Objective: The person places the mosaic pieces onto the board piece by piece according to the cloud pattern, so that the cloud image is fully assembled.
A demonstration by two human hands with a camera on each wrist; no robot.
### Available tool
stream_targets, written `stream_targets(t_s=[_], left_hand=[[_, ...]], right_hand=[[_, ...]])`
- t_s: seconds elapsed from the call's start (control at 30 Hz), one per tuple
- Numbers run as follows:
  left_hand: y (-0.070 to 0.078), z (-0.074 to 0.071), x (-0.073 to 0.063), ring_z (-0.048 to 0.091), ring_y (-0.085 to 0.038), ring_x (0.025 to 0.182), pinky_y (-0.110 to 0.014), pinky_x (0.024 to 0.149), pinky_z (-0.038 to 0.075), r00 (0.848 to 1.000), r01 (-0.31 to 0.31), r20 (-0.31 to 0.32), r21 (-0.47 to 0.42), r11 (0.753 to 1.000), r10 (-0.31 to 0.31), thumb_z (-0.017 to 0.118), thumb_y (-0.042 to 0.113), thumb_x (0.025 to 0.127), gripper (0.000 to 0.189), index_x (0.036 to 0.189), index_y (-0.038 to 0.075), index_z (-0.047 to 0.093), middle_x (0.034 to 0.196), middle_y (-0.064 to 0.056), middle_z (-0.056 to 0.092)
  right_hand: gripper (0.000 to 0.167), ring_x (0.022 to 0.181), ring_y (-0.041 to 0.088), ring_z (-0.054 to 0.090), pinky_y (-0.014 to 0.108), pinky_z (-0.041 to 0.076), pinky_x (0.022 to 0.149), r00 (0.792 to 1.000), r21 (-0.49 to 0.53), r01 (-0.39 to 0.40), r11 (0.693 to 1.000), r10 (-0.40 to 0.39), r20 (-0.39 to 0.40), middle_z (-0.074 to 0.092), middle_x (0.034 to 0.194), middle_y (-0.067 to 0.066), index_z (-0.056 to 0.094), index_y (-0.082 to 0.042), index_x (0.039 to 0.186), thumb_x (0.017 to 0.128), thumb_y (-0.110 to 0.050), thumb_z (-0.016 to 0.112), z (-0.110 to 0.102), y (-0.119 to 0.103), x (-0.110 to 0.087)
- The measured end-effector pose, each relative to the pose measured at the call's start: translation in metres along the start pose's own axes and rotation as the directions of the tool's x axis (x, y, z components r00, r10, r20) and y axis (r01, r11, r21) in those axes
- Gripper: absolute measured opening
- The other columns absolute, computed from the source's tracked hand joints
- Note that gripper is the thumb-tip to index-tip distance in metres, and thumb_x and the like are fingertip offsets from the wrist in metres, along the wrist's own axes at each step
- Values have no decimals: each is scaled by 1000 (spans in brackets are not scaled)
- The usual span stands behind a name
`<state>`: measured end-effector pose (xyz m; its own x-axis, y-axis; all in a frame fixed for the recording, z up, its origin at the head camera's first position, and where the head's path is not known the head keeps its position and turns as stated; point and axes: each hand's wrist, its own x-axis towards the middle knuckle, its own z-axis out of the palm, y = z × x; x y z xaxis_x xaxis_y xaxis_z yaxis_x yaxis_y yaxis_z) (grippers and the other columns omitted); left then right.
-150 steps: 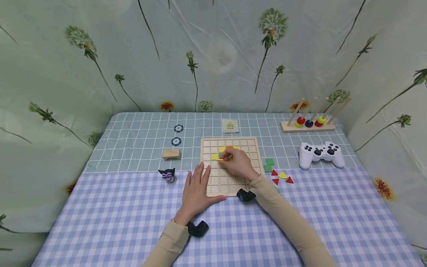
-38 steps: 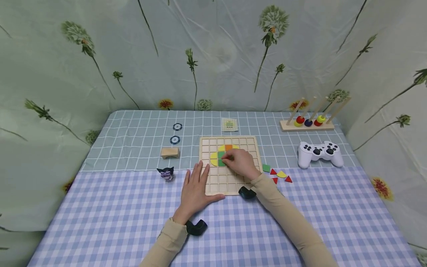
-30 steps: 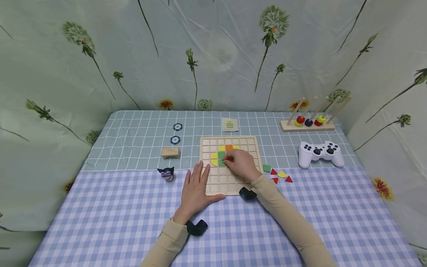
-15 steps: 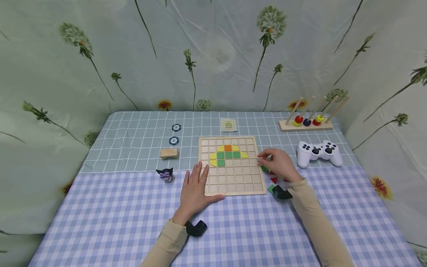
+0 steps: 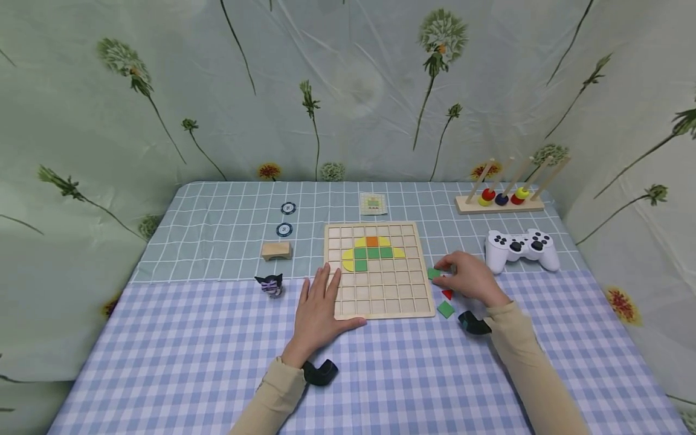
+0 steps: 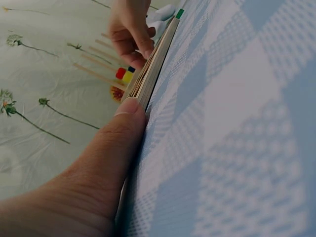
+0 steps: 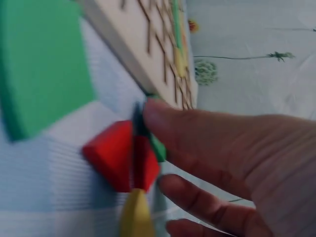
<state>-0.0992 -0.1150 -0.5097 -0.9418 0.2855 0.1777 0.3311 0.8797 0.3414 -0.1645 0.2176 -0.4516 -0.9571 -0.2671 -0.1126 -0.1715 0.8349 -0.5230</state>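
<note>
My left hand point(image 5: 321, 308) lies with fingers spread over the left edge of a wooden grid board point(image 5: 380, 296), its thumb along the front edge. In the left wrist view the thumb point(image 6: 106, 148) presses against the board's side. On the board sit several green squares point(image 5: 360, 265), yellow rounded pieces point(image 5: 348, 260) and an orange square point(image 5: 372, 241). My right hand point(image 5: 467, 277) is right of the board, thumb and forefinger apart at the edge of a loose green square point(image 5: 432, 273). Near it lie a red triangle point(image 5: 447, 294) and another green square point(image 5: 446, 309); the hand hides other pieces.
A pattern card point(image 5: 373, 204) lies behind the board. Two poker chips point(image 5: 284, 229), a wooden arch block point(image 5: 277, 250) and a small dark figurine point(image 5: 270, 285) stand left. A white game controller point(image 5: 522, 250) and a peg stand with beads point(image 5: 500, 206) are at right.
My right hand has left the board and moved right to the loose pieces. A yellow rounded piece and a green square now sit in the board's lower pattern row. My left hand has stayed put.
</note>
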Motion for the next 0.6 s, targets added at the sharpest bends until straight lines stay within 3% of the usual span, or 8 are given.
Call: stream_targets(t_s=[0.13, 0.27, 0.6], left_hand=[[0, 0, 0, 10, -28, 143, -46, 113, 5, 1000, 0, 4, 0, 1000, 0, 58, 80, 67, 115, 151, 10, 23, 156, -15, 15], [1, -1, 0, 10, -28, 142, -46, 113, 5, 1000, 0, 3, 2, 1000, 0, 58, 80, 67, 115, 151, 10, 24, 155, -15, 16], [-1, 1, -1, 10, -28, 142, -46, 113, 6, 1000, -4, -5, 5, 1000, 4, 58, 80, 67, 115, 151, 9, 24, 155, -15, 16]], right_hand=[[25, 70, 19, 52, 36, 44, 62, 999, -13, 3, 1000, -3, -54, 61, 86, 6, 67, -6, 89, 75, -21, 81, 5, 0, -4], [22, 61, 18, 46, 32, 38, 54, 995, 44, -3, 999, 7, -98, 58, 78, 3, 61, -9, 84, 75, -15, 80, 7, -2, -9], [15, 54, 15, 47, 29, 37, 49, 986, 86, 12, 996, 2, -165, 60, 73, -1, 62, -9, 85, 80, -14, 76, 5, -7, -9]])
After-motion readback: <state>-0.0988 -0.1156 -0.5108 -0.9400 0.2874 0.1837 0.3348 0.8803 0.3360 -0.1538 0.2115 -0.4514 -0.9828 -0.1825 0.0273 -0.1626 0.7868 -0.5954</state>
